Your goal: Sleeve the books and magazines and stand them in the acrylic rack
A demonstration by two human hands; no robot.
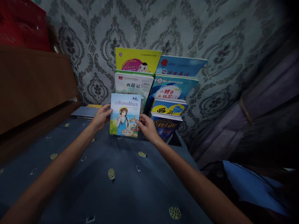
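Observation:
A light-blue picture-cover book [125, 119] with a drawn girl in a yellow hat stands upright between my hands. My left hand [102, 116] grips its left edge, and my right hand [148, 126] pinches its right edge. Right behind it is a white-covered book [134, 84], with a yellow book [138, 57] at the back. To the right stands a second row: a blue book [181, 66], another blue one with a white oval [174, 87], a yellow-and-blue book [169, 107] and a dark-blue book [165, 126] in front.
A few flat books [83, 112] lie at the left by the wall. The dark patterned cloth [126, 186] covers the surface. A wooden cabinet [37, 84] with a red box [23, 26] on it is at left; a tied curtain [243, 112] hangs at right.

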